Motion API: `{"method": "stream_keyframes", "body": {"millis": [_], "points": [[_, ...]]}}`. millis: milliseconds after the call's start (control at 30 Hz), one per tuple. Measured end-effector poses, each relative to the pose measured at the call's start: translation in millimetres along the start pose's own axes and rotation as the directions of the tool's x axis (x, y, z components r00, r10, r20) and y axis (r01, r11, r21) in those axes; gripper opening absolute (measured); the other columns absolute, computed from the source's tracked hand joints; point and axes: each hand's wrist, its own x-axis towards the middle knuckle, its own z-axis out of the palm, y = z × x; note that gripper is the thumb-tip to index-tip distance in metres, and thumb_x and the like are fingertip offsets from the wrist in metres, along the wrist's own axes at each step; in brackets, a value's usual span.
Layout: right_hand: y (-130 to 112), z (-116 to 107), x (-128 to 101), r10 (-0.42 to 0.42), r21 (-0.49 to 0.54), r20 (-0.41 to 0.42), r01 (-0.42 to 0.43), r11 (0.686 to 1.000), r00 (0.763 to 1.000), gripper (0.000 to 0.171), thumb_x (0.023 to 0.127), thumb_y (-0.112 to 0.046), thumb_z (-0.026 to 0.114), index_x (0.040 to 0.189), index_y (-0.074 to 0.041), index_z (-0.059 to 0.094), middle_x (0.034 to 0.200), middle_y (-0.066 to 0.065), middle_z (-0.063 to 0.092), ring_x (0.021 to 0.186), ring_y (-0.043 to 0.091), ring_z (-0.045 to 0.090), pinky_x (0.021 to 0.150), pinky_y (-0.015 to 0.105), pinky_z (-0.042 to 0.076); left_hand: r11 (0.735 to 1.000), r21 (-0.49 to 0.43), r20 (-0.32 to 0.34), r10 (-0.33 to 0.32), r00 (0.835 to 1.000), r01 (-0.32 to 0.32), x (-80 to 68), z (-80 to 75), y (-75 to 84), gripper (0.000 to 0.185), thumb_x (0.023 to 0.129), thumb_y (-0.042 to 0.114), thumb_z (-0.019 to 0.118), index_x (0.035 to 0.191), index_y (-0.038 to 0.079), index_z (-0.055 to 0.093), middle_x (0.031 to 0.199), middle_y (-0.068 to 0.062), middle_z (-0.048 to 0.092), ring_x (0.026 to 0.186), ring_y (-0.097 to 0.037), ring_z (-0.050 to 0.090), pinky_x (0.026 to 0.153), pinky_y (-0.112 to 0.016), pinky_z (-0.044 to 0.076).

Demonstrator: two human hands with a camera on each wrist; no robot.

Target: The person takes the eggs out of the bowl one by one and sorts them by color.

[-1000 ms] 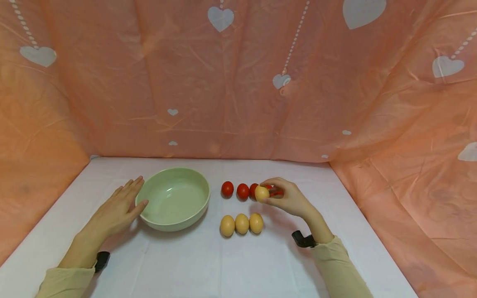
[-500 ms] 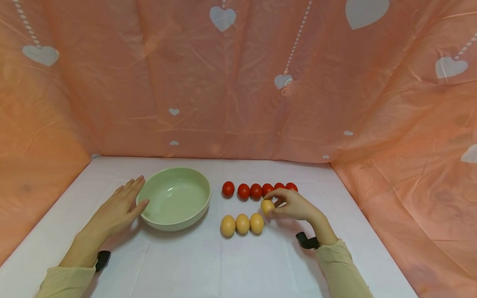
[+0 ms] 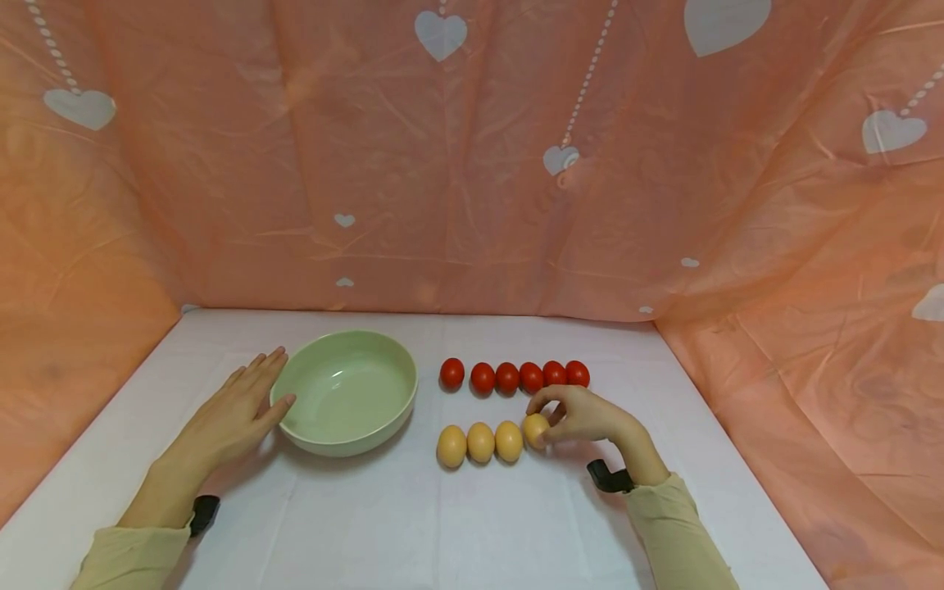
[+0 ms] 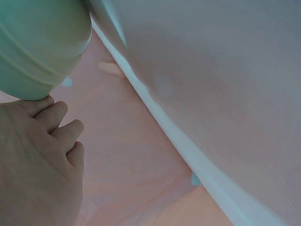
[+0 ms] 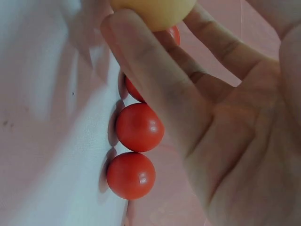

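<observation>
Between thumb and fingers, my right hand [image 3: 585,415] pinches a yellow-brown egg [image 3: 536,430] low over the table, at the right end of a row of three like eggs [image 3: 480,442]. In the right wrist view the same egg [image 5: 155,12] shows at the top, against the fingertips. My left hand [image 3: 229,415] rests with straight fingers against the left side of a pale green bowl [image 3: 347,397]. From the left wrist view, the fingertips touch the bowl's outer wall [image 4: 42,47]. Nothing lies inside the bowl.
Behind the eggs runs a row of several small red tomatoes [image 3: 506,378], close behind my right hand. A white cloth [image 3: 354,524] covers the table. An orange curtain [image 3: 457,205] with pale hearts hangs along the back and sides.
My right hand has brought the egg down and toward the front, from before the tomatoes to the right end of the egg row. The left hand and bowl have stayed put.
</observation>
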Motion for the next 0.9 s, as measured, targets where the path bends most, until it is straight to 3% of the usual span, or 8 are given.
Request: {"method": "stream_keyframes", "body": {"millis": [600, 900], "points": [[0.2, 6.3, 4.1, 0.002, 0.038, 0.044, -0.004, 0.999, 0.999, 0.04, 0.075, -0.017, 0.093, 0.107, -0.013, 0.07, 0.104, 0.002, 0.066, 0.072, 0.016, 0.064, 0.064, 0.029, 0.058, 1.0, -0.002, 0.004, -0.003, 1.0, 0.003, 0.6, -1.2, 1.9, 0.071, 0.107, 0.034, 0.056, 0.157, -0.011, 0.032, 0.16, -0.033, 0.035, 0.147, -0.054, 0.033, 0.129, -0.055, 0.015], [0.3, 6.2, 3.9, 0.009, 0.026, 0.041, -0.01, 1.0, 0.999, 0.04, 0.075, -0.018, 0.094, 0.107, -0.014, 0.071, 0.103, 0.001, 0.065, 0.078, 0.017, 0.062, 0.065, 0.029, 0.056, 1.0, -0.005, 0.0, -0.004, 1.0, 0.004, 0.2, -1.2, 1.8, 0.071, 0.107, 0.034, 0.056, 0.157, -0.011, 0.032, 0.161, -0.033, 0.035, 0.146, -0.055, 0.033, 0.129, -0.054, 0.014]]}}
